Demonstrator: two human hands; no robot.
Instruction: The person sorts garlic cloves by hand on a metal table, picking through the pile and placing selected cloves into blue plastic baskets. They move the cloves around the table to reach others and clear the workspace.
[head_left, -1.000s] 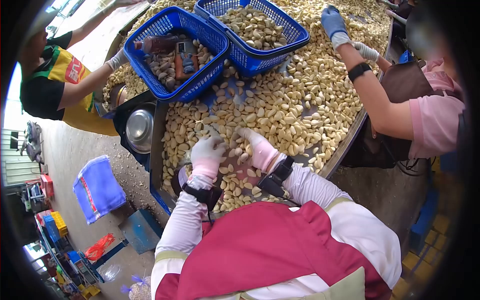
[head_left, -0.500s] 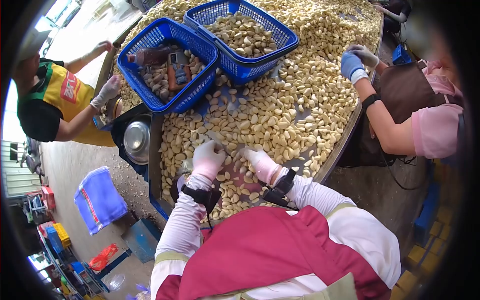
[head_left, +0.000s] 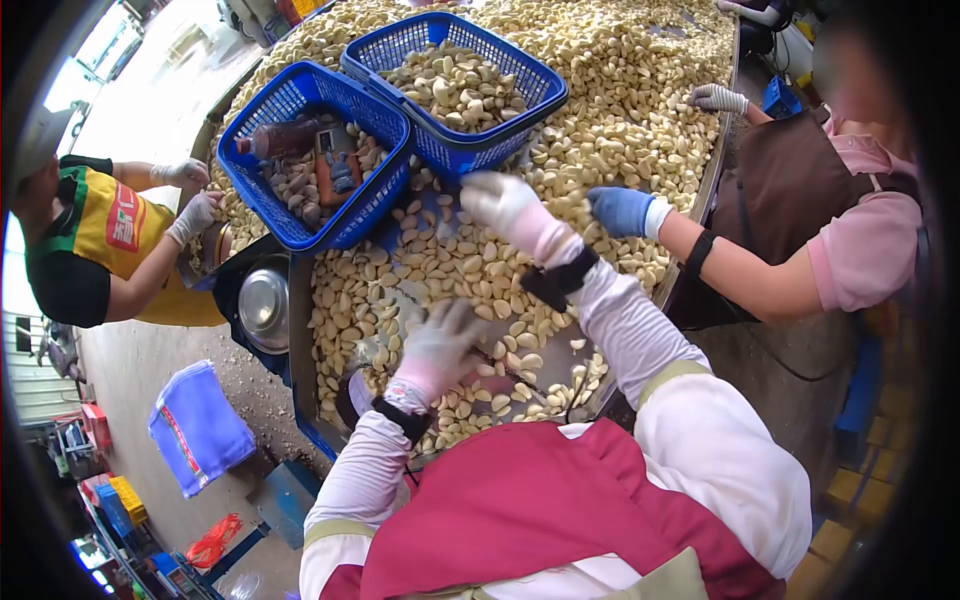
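Note:
My left hand (head_left: 440,348), in a whitish glove, is low over the pale peeled cloves (head_left: 490,270) on the metal table, its fingers spread and a little blurred. Farther forward, my right hand (head_left: 503,208), gloved too, is beside the near edge of the right blue basket (head_left: 470,150). Motion smears its fingertips, so whether it holds anything is unclear. That basket contains cloves. The left blue basket (head_left: 345,232) holds darker cloves, a reddish bottle (head_left: 285,138) and an orange-and-grey object (head_left: 337,165).
A co-worker's blue-gloved hand (head_left: 622,212) is on the cloves right of my right hand; their other hand (head_left: 718,98) is farther back. Another co-worker's gloved hands (head_left: 190,195) are at the left edge. A metal bowl (head_left: 264,305) sits beside the table.
My right hand has moved forward to the right basket, and my left hand has opened and shifted slightly down and right. The right co-worker's blue-gloved hand has come toward the middle.

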